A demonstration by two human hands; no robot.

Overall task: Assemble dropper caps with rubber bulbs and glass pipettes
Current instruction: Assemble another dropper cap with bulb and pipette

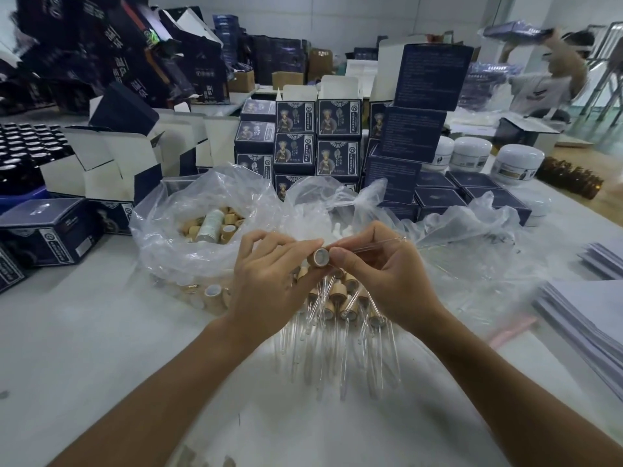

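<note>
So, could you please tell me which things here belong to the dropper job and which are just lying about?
In use: wooden cap in left hand; glass pipette in right hand; bag of caps; finished droppers.
Lying about: dark boxes; white jars; paper stacks.

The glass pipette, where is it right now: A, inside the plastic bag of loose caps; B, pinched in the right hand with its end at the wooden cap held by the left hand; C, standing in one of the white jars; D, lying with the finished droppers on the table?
B: the right hand pinches the glass pipette, its near end at the open face of the wooden cap gripped by the left hand.
</note>
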